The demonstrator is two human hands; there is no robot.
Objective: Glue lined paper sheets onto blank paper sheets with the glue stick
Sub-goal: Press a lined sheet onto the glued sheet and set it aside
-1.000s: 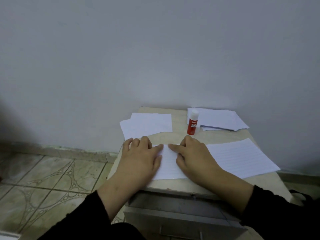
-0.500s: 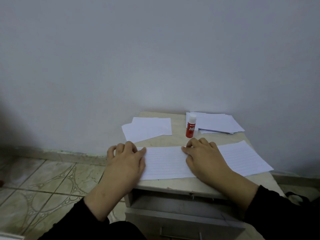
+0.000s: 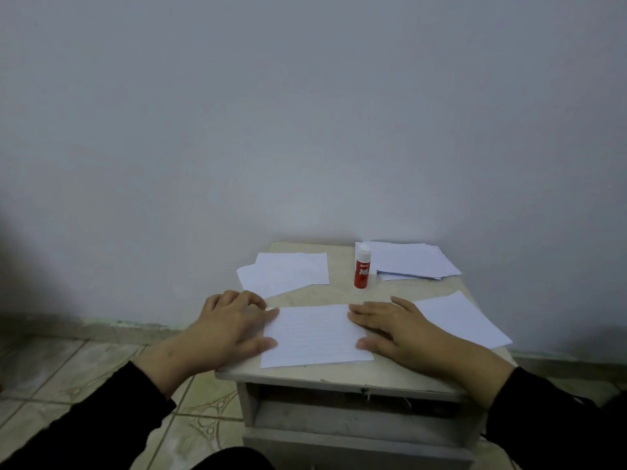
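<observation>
Both hands have been slid apart since a second ago, from the middle of the lined sheet (image 3: 315, 335) out to its two short edges, so the smoothing stroke looks pretty much finished.

Fingers first: those of the left hand (image 3: 234, 329) are laid out fairly flat, tips pressed on the sheet's left edge, nothing gripped. The right hand (image 3: 395, 330) is spread the same way, fingers straight and pressed down on the sheet's right edge. So both are flat, pressing, not curled round anything.

The lined sheet is laid at the front of the small table (image 3: 342, 298). Whether a blank sheet is under it can't be told for sure, but it's probably being pressed onto one.

Behind the sheet, the glue stick (image 3: 362, 270) is stood upright, cap on, untouched. Behind and left of the sheet a couple of sheets (image 3: 288, 272) are lying loose; behind and right, a paper stack (image 3: 412, 261) is kept just beside the glue. Another lined sheet (image 3: 464, 318) is parked just right of it.

Next, the pressed pair likely gets lifted aside, then a fresh sheet needs pulling in and the glue uncapped.
</observation>
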